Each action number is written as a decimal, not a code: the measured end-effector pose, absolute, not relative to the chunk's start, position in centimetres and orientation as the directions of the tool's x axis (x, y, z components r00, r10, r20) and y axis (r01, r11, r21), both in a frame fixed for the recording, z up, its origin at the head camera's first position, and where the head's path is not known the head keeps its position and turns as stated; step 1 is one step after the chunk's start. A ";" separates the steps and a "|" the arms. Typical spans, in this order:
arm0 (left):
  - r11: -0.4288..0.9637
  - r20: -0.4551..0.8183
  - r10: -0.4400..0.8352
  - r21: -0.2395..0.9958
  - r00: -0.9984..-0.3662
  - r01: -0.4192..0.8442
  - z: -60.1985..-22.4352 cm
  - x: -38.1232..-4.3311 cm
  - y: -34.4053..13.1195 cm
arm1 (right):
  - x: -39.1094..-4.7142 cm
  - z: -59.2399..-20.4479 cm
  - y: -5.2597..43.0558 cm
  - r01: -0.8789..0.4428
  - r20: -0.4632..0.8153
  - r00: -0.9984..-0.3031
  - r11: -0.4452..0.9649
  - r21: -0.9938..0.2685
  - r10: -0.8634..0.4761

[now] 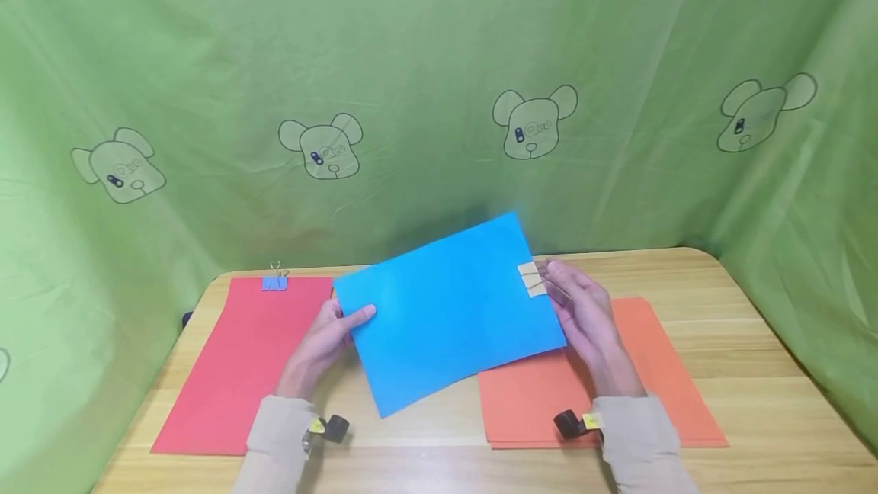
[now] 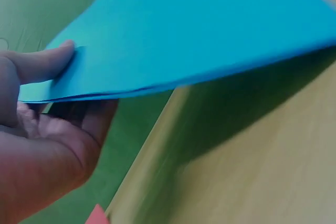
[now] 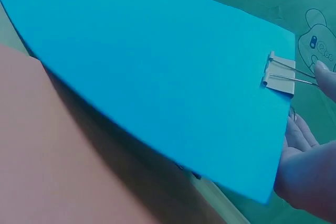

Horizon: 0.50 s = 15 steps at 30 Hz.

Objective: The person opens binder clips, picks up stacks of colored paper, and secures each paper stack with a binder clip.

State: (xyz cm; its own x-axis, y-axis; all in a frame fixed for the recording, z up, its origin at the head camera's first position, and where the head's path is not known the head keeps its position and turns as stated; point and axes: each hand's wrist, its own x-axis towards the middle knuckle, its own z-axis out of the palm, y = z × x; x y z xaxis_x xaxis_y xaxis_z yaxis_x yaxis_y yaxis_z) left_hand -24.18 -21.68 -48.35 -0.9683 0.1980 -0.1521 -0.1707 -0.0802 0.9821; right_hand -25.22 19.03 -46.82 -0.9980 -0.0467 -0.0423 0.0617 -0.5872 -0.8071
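A stack of blue paper [image 1: 446,311] is held up at a tilt over the table. My left hand [image 1: 336,330] pinches its left end, thumb [image 2: 50,61] on top and fingers underneath. On the stack's right edge sits a pale yellow binder clip [image 1: 531,280], its wire handles pointing outward. My right hand [image 1: 586,311] is at that clip, with the thumb [image 3: 325,80] on the end of the front handle and the other fingers behind the paper's edge. In the right wrist view, part of the rear handle [image 3: 293,114] shows near those fingers.
Red paper [image 1: 226,372] lies at the table's left, a blue binder clip [image 1: 274,283] on its far edge. Orange paper [image 1: 658,372] lies at the right, partly under the blue stack and right arm. A green curtain [image 1: 425,59] hangs behind the wooden table [image 1: 411,471].
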 end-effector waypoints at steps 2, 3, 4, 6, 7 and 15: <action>-0.035 -0.149 0.198 0.987 -0.969 -0.159 -48.3 -24.2 -22.2 | -25.2 -46.9 19.0 0.065 -0.045 -0.998 -0.570 -0.819 -0.050; -0.016 -0.148 0.198 0.988 -0.969 -0.154 -48.3 -24.2 -22.4 | -25.2 -46.9 18.9 0.068 -0.045 -0.997 -0.564 -0.823 -0.055; 0.006 -0.141 0.193 0.990 -0.971 -0.143 -48.3 -24.2 -22.6 | -25.2 -46.9 18.9 0.069 -0.043 -0.997 -0.556 -0.828 -0.059; 0.055 -0.124 0.184 0.992 -0.975 -0.116 -48.3 -24.3 -22.9 | -25.2 -46.9 18.8 0.067 -0.039 -0.997 -0.535 -0.842 -0.065; 0.084 -0.112 0.188 0.992 -0.976 -0.098 -48.4 -24.3 -23.0 | -25.2 -47.0 18.8 0.071 -0.039 -0.997 -0.522 -0.850 -0.072; 0.219 -0.086 0.175 0.975 -0.981 -0.046 -48.4 -24.4 -23.7 | -25.1 -47.0 18.4 0.097 -0.066 -0.993 -0.374 -0.922 -0.095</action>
